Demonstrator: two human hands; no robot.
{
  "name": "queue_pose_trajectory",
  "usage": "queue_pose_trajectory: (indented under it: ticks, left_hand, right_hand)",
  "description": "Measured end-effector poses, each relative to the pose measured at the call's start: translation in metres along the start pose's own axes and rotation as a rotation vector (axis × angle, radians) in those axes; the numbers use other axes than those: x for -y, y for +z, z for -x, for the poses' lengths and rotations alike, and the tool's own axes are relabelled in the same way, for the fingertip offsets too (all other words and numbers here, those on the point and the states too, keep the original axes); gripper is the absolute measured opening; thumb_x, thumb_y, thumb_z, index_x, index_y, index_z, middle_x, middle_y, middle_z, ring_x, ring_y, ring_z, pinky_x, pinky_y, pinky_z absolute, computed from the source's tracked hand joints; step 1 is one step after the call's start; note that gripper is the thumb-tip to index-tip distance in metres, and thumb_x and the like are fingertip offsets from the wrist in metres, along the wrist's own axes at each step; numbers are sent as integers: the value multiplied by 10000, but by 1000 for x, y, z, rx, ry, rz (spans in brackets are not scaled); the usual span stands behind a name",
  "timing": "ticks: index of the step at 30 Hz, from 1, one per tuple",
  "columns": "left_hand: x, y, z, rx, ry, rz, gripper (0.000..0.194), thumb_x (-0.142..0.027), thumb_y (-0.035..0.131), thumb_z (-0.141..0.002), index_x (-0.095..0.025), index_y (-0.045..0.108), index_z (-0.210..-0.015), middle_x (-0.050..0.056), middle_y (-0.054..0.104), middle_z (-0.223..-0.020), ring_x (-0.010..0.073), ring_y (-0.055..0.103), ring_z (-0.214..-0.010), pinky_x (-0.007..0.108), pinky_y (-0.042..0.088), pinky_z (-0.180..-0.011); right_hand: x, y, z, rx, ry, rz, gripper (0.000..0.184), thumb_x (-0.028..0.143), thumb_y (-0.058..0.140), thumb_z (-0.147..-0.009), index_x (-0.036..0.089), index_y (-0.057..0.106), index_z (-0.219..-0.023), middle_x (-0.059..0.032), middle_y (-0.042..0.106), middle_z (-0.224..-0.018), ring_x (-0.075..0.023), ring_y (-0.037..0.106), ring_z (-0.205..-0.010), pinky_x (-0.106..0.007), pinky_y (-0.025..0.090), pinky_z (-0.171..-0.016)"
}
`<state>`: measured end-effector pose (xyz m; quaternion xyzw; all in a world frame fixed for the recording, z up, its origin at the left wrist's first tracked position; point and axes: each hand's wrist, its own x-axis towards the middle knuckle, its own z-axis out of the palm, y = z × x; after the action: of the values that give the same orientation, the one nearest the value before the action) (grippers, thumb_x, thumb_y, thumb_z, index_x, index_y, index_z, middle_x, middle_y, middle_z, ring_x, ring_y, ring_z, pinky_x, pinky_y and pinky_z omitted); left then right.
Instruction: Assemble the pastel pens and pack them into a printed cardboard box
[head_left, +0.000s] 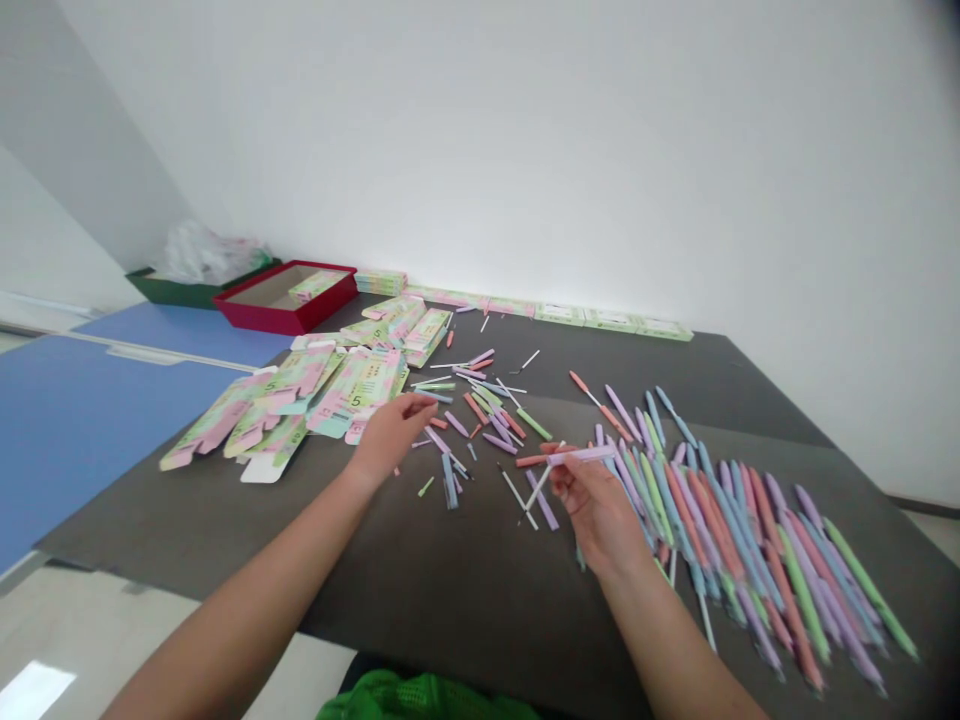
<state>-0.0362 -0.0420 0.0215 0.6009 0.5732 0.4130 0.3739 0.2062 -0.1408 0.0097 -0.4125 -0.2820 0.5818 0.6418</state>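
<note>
My right hand (pixel 600 510) holds a light purple pen barrel (pixel 581 455) between thumb and fingers, just above the table. Close to it lie a white refill (pixel 517 495) and a purple pen piece (pixel 541 500). Over the left part of the loose pen parts is my left hand (pixel 394 432), its fingertips pressed together; whatever they might pinch is hidden. Beneath and beyond both hands are scattered barrels, caps and refills in purple, green, blue and coral, such as a green piece (pixel 534 424). Rows of pens (pixel 720 520) lie to the right of my right hand.
Flattened printed cartons (pixel 292 390) overlap on the left. A red box (pixel 289 315) with a carton inside stands behind them, beside a green tray (pixel 180 288) holding a plastic bag (pixel 206 252). Stacked and lined-up cartons (pixel 517 306) run along the wall.
</note>
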Motion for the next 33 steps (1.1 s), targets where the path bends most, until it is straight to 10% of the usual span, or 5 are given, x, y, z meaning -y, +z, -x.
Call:
queue_pose_trajectory:
  ticks: [4, 10, 17, 23, 33]
  left_hand:
    - [25, -25, -22, 122, 63, -403, 81, -293, 685, -623, -236, 676, -566, 30, 605, -579, 224, 554, -654, 279, 341, -659]
    - [46, -9, -19, 197, 100, -516, 162, -221, 697, -582, -219, 578, -472, 43, 577, -595, 239, 567, -736, 296, 363, -732]
    - [3, -15, 1, 189, 167, -496, 151, -283, 643, -697, -215, 603, -569, 53, 573, -650, 231, 546, -709, 303, 369, -722]
    - [-62, 7, 58, 291, 85, 158, 158, -346, 663, -719, -202, 671, -785, 23, 635, -761, 179, 549, -717, 254, 411, -670]
    - [-81, 44, 87, 369, -168, 759, 106, -283, 681, -731, -179, 665, -739, 18, 679, -792, 143, 605, -743, 262, 471, -741]
  right_hand:
    - [0, 1, 2, 11, 8, 5, 160, 296, 693, -717, 179, 706, -824, -54, 688, -969, -94, 544, -658, -210, 426, -571]
    - [-3, 2, 1, 21, 46, 15, 170, 303, 694, -700, 172, 700, -808, -60, 691, -944, -100, 525, -635, -214, 403, -540]
    - [1, 2, 0, 77, 241, -192, 128, 304, 659, -726, 195, 677, -791, -23, 674, -881, -108, 531, -635, -217, 434, -565]
    - [8, 2, 5, 166, 361, -257, 149, 368, 629, -718, 224, 602, -692, -12, 642, -830, -129, 487, -597, -241, 411, -528]
    - [15, 3, 8, 228, 349, -376, 143, 392, 637, -710, 254, 605, -687, 23, 614, -823, -116, 436, -582, -229, 386, -529]
